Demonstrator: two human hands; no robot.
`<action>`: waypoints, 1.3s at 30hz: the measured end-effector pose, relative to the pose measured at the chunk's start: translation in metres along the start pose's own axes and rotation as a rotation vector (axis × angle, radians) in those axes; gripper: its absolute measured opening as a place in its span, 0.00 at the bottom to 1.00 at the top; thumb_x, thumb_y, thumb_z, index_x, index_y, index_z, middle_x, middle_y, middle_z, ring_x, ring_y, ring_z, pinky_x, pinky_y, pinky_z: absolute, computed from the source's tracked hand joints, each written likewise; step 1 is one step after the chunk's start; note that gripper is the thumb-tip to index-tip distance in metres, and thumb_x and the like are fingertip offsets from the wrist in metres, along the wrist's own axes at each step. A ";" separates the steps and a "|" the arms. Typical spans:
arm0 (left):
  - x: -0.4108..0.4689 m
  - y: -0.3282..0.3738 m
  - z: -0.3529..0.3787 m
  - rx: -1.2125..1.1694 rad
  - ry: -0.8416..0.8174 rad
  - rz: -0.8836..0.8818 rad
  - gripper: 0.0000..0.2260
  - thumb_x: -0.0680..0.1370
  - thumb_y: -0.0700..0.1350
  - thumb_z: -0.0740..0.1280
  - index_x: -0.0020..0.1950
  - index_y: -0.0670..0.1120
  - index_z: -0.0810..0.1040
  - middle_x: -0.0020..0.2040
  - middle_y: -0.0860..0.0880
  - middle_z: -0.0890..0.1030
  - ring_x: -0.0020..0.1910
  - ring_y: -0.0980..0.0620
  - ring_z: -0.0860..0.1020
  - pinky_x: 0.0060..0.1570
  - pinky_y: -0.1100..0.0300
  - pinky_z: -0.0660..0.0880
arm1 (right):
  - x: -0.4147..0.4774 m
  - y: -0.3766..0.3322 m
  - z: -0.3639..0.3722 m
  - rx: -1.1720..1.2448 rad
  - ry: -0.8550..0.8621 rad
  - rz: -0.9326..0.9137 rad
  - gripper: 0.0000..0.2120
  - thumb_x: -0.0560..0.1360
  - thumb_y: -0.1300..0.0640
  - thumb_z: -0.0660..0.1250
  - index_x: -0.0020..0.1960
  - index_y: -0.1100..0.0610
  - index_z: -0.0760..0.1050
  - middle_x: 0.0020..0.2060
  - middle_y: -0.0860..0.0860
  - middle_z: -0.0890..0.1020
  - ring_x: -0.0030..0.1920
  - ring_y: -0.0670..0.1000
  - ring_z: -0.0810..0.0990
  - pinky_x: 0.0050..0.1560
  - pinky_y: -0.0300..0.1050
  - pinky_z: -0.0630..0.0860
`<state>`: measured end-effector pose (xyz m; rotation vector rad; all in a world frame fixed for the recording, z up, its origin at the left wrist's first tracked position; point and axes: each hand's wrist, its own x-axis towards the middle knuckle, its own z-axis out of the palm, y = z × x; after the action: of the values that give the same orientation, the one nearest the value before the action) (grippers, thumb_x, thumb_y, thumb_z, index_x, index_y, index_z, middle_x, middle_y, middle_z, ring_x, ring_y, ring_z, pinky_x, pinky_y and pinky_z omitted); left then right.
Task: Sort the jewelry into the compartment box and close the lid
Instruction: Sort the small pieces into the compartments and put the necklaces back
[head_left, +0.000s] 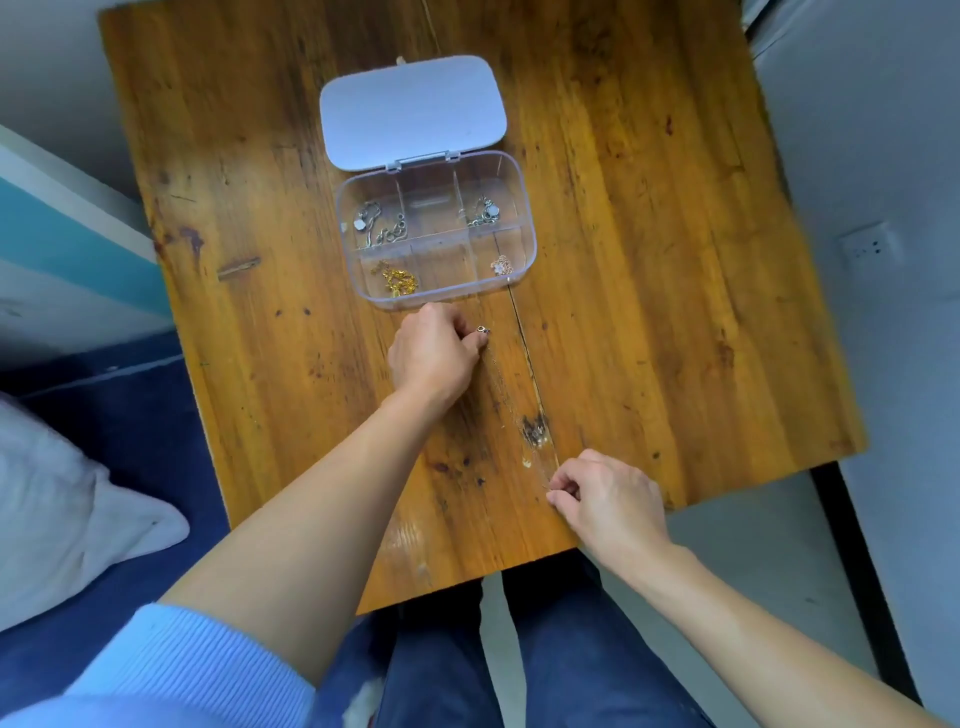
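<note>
— The fingers (480, 340) of the left hand (431, 353) are pinched nearly shut on the far end of a thin chain (511, 402); a small ring-like clasp (483, 329) pokes out just past the fingertips.

— And the chain itself?

— It lies stretched on the counter (649, 260), its long axis running from that pinch, just in front of the compartment box (436, 228), back toward the person's body and slightly rightward (it is so fine that its middle stretch is hard to trace against the wood grain).

— The other end?

— At the right hand (608, 499), whose fingers are curled close together at the near end; they seem to grip it, though I can't see the contact clearly.

— Which hand is nearer the box?

— The left, almost touching the front wall. The box sits straight ahead of it, lid (413, 111) flung open behind. The front middle compartment looks empty, so I judge the chain would go forward and slightly up over the rim.
</note>
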<state>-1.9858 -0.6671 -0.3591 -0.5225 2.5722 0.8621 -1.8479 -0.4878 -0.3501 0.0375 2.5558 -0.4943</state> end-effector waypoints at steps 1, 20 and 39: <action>0.001 0.000 -0.001 0.010 -0.014 0.009 0.10 0.73 0.52 0.72 0.36 0.51 0.76 0.42 0.46 0.84 0.48 0.42 0.80 0.42 0.55 0.73 | 0.000 -0.001 0.000 0.000 0.000 0.010 0.05 0.75 0.48 0.69 0.46 0.49 0.81 0.44 0.44 0.81 0.45 0.48 0.79 0.40 0.41 0.70; -0.023 0.022 -0.020 -1.089 -0.230 -0.174 0.12 0.70 0.28 0.71 0.38 0.42 0.72 0.38 0.39 0.81 0.36 0.44 0.83 0.37 0.59 0.82 | -0.010 0.052 -0.014 1.055 0.118 0.435 0.04 0.71 0.63 0.74 0.41 0.55 0.83 0.30 0.48 0.84 0.32 0.44 0.82 0.30 0.35 0.75; 0.088 0.262 0.069 -0.293 0.025 0.224 0.13 0.70 0.30 0.68 0.33 0.47 0.79 0.36 0.46 0.83 0.35 0.48 0.82 0.33 0.56 0.82 | 0.098 0.189 -0.144 0.854 0.172 0.328 0.04 0.70 0.59 0.76 0.38 0.55 0.82 0.29 0.51 0.84 0.31 0.45 0.83 0.31 0.36 0.75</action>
<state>-2.1648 -0.4480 -0.3222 -0.3286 2.5744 1.3291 -1.9800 -0.2675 -0.3500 0.8092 2.2300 -1.4388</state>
